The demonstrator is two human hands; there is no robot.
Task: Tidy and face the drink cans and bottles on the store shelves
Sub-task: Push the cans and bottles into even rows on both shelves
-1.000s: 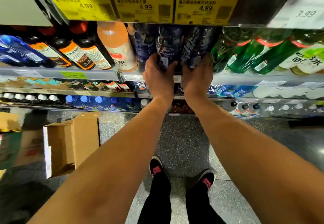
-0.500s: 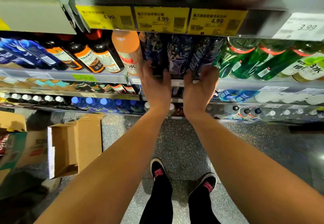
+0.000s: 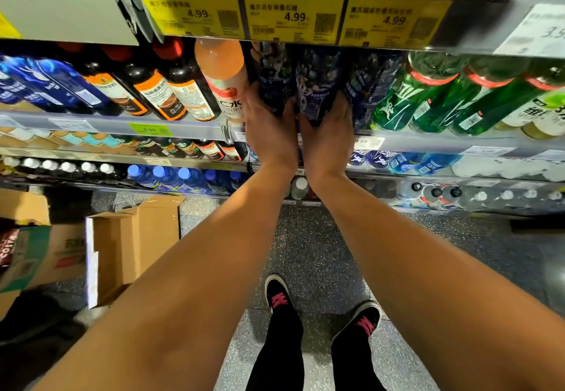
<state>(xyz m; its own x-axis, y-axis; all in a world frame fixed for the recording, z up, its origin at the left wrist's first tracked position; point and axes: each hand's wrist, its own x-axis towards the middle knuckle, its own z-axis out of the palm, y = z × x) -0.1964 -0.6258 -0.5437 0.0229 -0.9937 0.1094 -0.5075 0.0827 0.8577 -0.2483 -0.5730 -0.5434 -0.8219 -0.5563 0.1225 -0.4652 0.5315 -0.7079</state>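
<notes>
Three dark blue cans stand side by side on the middle shelf under yellow 4.99 price tags. My left hand [image 3: 269, 129] wraps the base of the left dark blue can [image 3: 275, 81]. My right hand [image 3: 328, 132] grips the base of the middle dark blue can [image 3: 319, 81]. A third dark blue can [image 3: 371, 84] stands just right of my right hand. An orange-pink bottle [image 3: 223, 78] leans directly left of my left hand. Green bottles [image 3: 428, 97] fill the shelf to the right.
Dark bottles with orange labels [image 3: 159, 90] and blue bottles [image 3: 58, 84] stand at the left of the shelf rail [image 3: 122, 124]. Lower shelves hold more bottles. An open cardboard box [image 3: 131, 243] sits on the floor at left. My shoes [image 3: 279, 295] stand on the speckled floor.
My hands shifted inward and closed around the bases of the left and middle cans; half a second ago they were spread flatter against the cans. The view tilted slightly.
</notes>
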